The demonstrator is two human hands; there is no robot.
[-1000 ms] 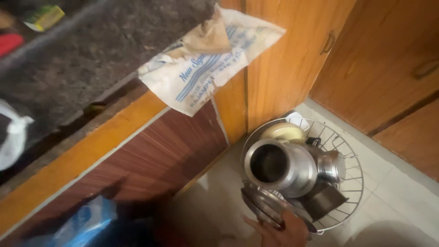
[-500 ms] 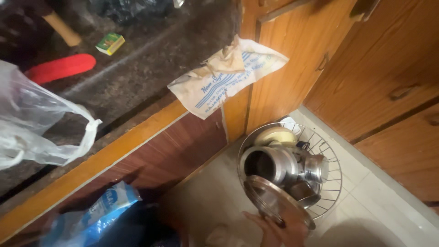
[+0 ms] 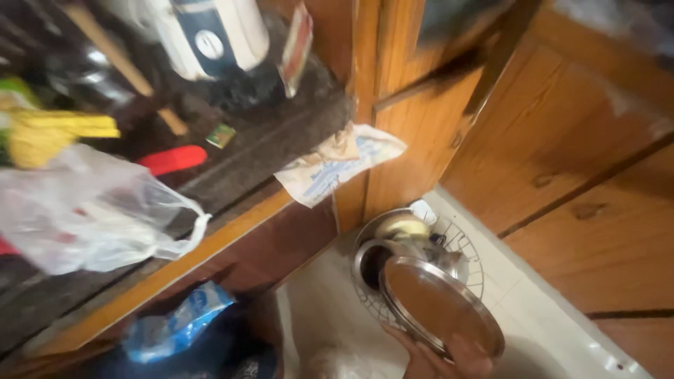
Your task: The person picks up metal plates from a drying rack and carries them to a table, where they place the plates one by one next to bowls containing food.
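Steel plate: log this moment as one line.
right hand: holds steel plate by near rim, tilted | plate: over wire basket of steel vessels on floor | left hand: out of view

One of the hands point(image 3: 442, 354) gripping steel plate point(image 3: 439, 305), tilted above wire basket point(image 3: 470, 263) of vessels

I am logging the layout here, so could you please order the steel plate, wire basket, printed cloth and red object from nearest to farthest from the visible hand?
From the hand at bottom centre, which hand it is cannot be told:
1. Steel plate, gripped, just above it.
2. Wire basket, on the floor behind.
3. Printed cloth, hanging off the counter edge.
4. Red object, far left on the counter.
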